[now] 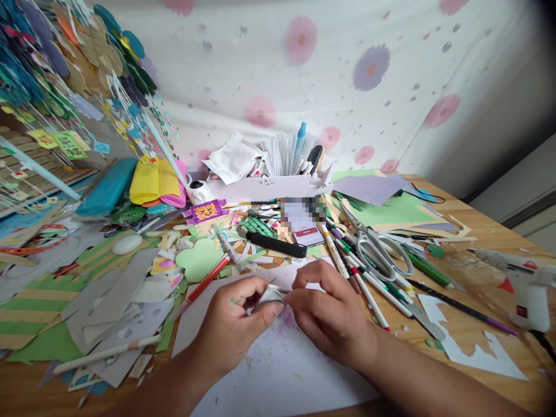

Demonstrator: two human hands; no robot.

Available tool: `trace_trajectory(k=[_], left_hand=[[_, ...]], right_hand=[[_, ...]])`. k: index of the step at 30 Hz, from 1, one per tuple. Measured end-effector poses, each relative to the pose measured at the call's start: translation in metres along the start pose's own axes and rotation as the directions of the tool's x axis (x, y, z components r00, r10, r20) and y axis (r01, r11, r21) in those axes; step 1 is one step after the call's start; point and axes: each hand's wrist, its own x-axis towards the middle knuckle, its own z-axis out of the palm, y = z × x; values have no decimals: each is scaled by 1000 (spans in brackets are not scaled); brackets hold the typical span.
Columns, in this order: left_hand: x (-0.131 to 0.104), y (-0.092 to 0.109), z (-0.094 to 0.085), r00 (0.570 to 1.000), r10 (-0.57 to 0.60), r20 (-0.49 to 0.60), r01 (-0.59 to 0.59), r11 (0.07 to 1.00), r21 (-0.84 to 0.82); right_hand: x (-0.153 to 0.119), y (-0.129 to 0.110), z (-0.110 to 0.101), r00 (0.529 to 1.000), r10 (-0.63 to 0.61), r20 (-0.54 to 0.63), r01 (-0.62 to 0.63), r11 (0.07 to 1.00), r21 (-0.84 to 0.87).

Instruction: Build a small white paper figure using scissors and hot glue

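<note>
Near the centre, my left hand [237,318] is closed on a small whitish paper piece [271,296], its thumb lying along the front. My right hand [332,313] meets the piece's right edge with its fingers pinched together; the fingertips partly hide what they grip. Both hands are held over a white sheet [278,376] that has purple smudges. Just beyond them lie a black cutter [275,244], a red-orange pen [208,278] and a green cloud-shaped paper [198,259].
Silver scissors [376,246] and markers [369,298] lie to the right, with a glue gun [525,284] farther out. Paper scraps [125,289] cover the left. A white box [264,188] and a phone [306,234] are behind. Paper ornaments [104,52] hang upper left.
</note>
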Motion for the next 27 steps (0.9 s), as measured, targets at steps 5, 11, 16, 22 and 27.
trace_trajectory(k=[5,11,16,22,27], left_hand=[[-1,-1,-1,1000,-20,-6,19,997,-71],[0,-3,-1,999,13,-41,-17,996,-86],[0,-3,0,993,23,-114,-29,998,-53],[2,-1,-3,989,89,-117,-94,995,-37],[4,-4,-9,989,118,-88,-123,991,-53]], right_hand=[[0,2,1,999,-47,5,47,997,-64],[2,2,-1,995,-96,-10,95,992,-82],[2,-2,1,989,-144,-18,141,985,-99],[3,-5,1,989,-148,-13,146,984,-97],[3,-7,-3,978,-201,56,203,979,-18]])
